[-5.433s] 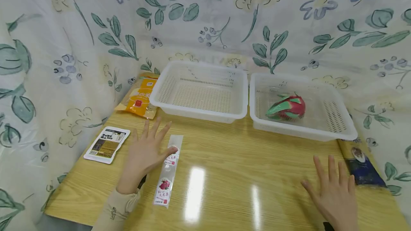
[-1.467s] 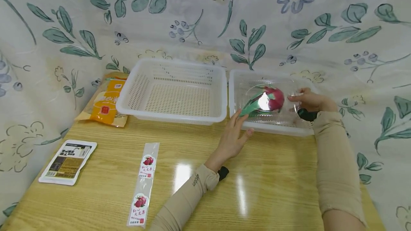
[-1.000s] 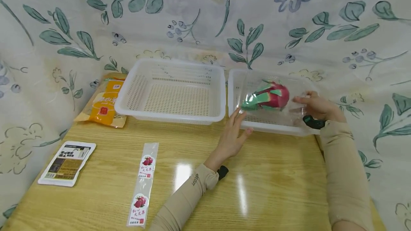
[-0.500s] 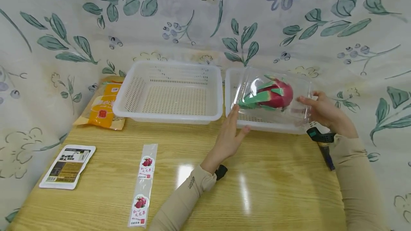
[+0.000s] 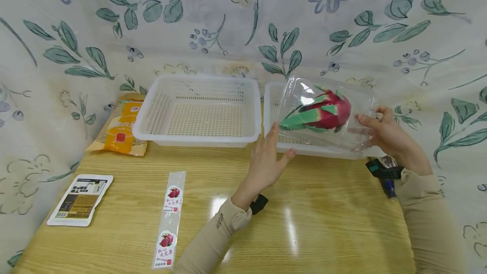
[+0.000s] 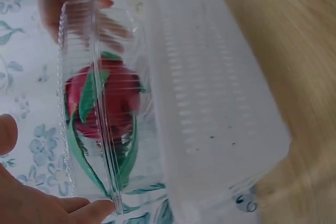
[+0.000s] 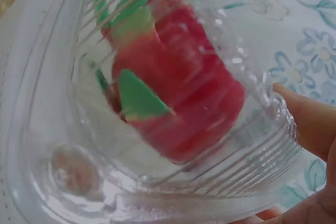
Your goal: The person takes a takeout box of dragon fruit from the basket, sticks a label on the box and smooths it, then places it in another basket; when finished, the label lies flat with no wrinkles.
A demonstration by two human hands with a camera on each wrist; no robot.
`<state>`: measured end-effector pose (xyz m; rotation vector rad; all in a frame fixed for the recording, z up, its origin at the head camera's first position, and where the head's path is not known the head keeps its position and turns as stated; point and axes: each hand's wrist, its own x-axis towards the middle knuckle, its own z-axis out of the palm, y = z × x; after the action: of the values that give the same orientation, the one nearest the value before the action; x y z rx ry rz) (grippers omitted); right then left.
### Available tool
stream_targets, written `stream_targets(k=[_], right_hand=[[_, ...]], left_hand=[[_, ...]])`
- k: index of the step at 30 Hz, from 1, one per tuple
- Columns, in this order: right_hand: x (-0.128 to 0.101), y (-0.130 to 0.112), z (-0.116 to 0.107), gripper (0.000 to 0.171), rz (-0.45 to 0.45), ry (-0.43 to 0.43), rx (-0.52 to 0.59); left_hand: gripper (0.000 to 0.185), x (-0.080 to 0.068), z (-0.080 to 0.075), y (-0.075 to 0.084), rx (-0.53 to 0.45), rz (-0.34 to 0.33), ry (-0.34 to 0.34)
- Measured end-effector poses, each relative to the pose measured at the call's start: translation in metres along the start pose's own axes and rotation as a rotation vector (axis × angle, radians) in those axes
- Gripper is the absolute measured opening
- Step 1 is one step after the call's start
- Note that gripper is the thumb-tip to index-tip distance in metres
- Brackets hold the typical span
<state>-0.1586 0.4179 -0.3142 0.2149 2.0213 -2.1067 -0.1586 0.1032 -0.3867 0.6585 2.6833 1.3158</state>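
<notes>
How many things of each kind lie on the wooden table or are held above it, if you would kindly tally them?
White perforated plastic baskets: 2
Clear ridged plastic box: 1
Red-and-green dragon fruit, inside the box: 1
Printed packets (orange-and-tan packet, flat white-edged packet, partly hidden dark blue packet): 3
Clear strip of dragon-fruit stickers: 1
Total in view: 8

Here's the bare left hand (image 5: 262, 164), fingers (image 5: 271, 135) stretched toward one o'clock, thumb (image 5: 287, 157) spread apart, beige-sleeved left arm (image 5: 214, 236) slanted behind; at the head view's three o'clock, the bare right hand (image 5: 392, 136) grips, pointing toward ten.
</notes>
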Motion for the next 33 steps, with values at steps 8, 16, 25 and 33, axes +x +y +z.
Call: stream_targets(k=[8,16,25,33], right_hand=[[-0.015,0.002,0.031,0.034,-0.133,-0.122,0.094],[-0.031,0.010,0.086,0.034,-0.218,-0.197,0.051],[-0.056,0.027,0.140,0.054,-0.119,-0.119,-0.151],[-0.083,0.048,0.190,0.080,-0.176,0.092,-0.534]], left_hand=[[0.104,-0.008,-0.021,-0.010,-0.204,0.216,0.163],[0.089,-0.018,-0.061,-0.030,-0.316,0.485,0.281],[0.091,-0.067,-0.095,-0.044,-0.324,0.390,0.226],[0.094,-0.108,-0.100,-0.049,-0.264,0.278,0.232]])
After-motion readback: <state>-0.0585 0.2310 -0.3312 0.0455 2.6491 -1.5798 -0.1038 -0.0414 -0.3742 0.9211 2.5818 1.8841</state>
